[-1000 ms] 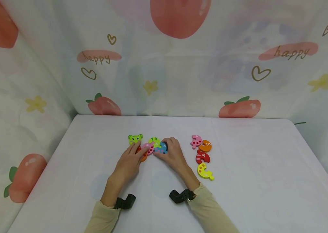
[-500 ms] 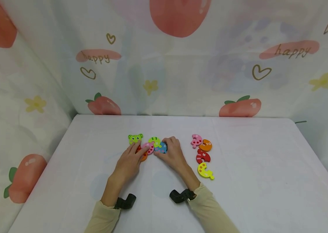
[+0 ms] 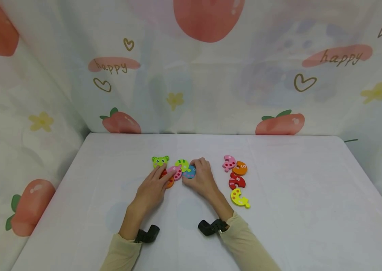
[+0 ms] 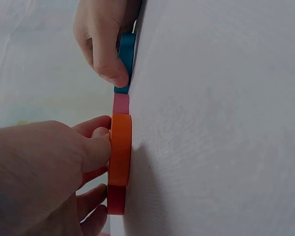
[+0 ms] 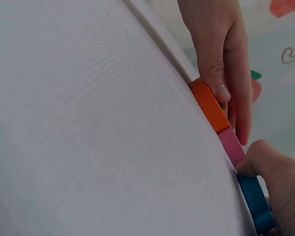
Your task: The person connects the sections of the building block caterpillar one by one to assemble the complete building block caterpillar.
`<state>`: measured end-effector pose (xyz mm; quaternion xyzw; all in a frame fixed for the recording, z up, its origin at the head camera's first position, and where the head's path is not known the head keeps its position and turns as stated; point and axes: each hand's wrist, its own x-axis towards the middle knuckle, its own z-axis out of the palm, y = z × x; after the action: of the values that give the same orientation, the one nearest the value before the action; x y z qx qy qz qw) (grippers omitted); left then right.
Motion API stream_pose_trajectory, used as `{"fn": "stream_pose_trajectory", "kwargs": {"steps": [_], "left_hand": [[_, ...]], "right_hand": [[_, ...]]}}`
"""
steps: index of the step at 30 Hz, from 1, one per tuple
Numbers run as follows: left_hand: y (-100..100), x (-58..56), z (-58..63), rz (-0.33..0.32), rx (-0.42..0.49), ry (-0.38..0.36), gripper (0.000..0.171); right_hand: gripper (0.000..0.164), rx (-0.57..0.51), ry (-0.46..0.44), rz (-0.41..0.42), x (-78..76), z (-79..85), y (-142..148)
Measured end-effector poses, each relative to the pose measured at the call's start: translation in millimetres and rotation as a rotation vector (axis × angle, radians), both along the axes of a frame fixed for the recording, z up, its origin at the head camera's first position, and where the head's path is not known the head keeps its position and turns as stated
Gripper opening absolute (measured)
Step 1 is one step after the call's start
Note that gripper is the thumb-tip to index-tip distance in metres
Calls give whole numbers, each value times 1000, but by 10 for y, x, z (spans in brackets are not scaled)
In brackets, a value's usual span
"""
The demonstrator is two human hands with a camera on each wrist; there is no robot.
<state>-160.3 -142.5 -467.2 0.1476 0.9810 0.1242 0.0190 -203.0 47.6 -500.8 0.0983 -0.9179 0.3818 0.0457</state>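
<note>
A curved row of flat, jigsaw-like puzzle pieces lies between my hands: a green animal-head piece (image 3: 159, 161), a red piece (image 4: 116, 200), an orange piece (image 4: 120, 150), a pink spotted piece (image 3: 177, 173), a green striped piece (image 3: 182, 165) and a blue puzzle piece (image 3: 190, 172). My left hand (image 3: 150, 191) rests its fingertips on top of the red, orange and pink pieces, partly covering them. At the other end, my right hand (image 3: 202, 177) pinches the blue piece between thumb and fingers. In the left wrist view, the pieces stay flat on the table surface.
To the right stands a second chain of pieces: a pink piece (image 3: 229, 163), an orange piece numbered 10 (image 3: 240, 168), a red piece numbered 8 (image 3: 236, 181) and a yellow piece (image 3: 239, 198). A white-covered table (image 3: 299, 210) meets a printed curtain (image 3: 211, 86) behind.
Over the last half second, the row under my hands has slid slightly to the right, with the left hand moving along. The right hand keeps its hold on the blue puzzle piece.
</note>
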Motion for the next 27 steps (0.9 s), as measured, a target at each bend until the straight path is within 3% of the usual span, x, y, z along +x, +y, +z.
{"fn": "stream_pose_trajectory", "kwargs": {"steps": [17, 27], "left_hand": [[-6, -2, -11, 2, 29, -9, 48], [-3, -9, -1, 0, 2, -24, 49]], "right_hand": [[48, -2, -21, 37, 5, 44, 34], [49, -9, -45, 70, -5, 52, 68]]}}
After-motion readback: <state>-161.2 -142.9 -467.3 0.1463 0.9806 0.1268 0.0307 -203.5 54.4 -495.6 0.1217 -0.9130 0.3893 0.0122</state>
